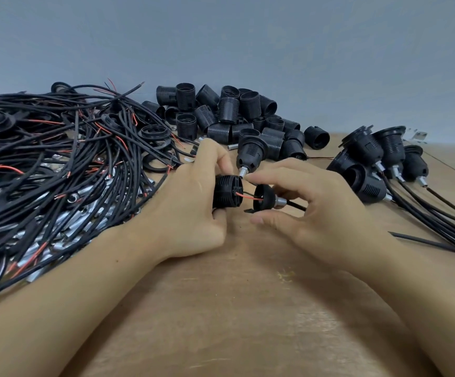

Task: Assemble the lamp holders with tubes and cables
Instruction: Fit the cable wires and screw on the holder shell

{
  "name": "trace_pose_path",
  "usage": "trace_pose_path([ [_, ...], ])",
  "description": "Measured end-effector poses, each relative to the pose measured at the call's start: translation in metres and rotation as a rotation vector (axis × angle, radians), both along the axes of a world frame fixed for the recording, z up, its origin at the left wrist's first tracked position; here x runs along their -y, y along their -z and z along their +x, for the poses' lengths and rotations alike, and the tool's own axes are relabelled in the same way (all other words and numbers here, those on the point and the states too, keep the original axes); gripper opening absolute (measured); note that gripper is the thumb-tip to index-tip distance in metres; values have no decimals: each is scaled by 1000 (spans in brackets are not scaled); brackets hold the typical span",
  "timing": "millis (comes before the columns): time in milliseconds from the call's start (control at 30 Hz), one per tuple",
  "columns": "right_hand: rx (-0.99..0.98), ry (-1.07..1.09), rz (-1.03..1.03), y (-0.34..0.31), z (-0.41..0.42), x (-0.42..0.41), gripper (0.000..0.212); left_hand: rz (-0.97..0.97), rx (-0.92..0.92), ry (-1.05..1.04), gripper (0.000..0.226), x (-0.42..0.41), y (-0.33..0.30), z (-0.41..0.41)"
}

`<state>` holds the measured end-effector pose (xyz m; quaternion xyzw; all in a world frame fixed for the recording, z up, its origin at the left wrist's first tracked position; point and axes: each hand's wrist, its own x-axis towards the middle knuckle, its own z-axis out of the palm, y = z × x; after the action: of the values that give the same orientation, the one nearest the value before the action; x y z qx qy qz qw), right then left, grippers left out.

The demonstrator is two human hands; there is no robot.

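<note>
- far left: loose heap of black cables (57,164) with red ends, small metal tubes (85,191) scattered under and among them on the wooden table (248,308).
- my left hand (193,191): fingers curled round the ribbed socket body (227,191), its open wired face turned toward my right.
- between the hands: red and black wires (248,197) bridge the gap from the socket body into the cap (263,198). the two parts stand apart, near each other, faces roughly opposed.
- my right hand (324,210): fingertips pinch the cap, with its metal tube and cable running out to the right; thumb extended below it.
- judgement: the shared axis lies roughly left to right; the cap must travel left along it onto the body, and my right hand is the nearer to it.
- behind: a pile of spare socket shells (234,110).
- far right: finished holders (378,159) with cables trailing.
</note>
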<state>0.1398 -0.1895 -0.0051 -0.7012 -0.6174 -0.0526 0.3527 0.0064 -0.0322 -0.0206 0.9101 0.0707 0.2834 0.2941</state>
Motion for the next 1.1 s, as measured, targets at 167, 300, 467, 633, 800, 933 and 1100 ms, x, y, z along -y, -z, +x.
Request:
trace_pose_path([
  [167, -403, -73, -59, -1, -2, 1, 44, -60, 89, 103, 52, -4, -4, -3],
  [300, -317, -21, -5, -1, -4, -1, 40, -164, 151, 144, 44, -5, -7, -6],
  [467, -699, -157, 16, -11, -5, 1, 33, -301, 169, 263, 45, 3, -8, -5],
  [633, -916, -186, -63, -11, -2, 0, 35, -373, 157, 318, 39, 2, -6, -6],
  [800, -962, -205, -100, -10, -2, 0, 44, -477, 222, 203, 36, 9, -1, 2],
  [933, -915, -193, -153, -11, -7, 0, 44, -428, 283, 95, 38, 12, 0, 7],
  [1100, -898, -183, -164, -12, -9, 0, 44, -447, 309, 75, 41, 14, -2, 7],
])
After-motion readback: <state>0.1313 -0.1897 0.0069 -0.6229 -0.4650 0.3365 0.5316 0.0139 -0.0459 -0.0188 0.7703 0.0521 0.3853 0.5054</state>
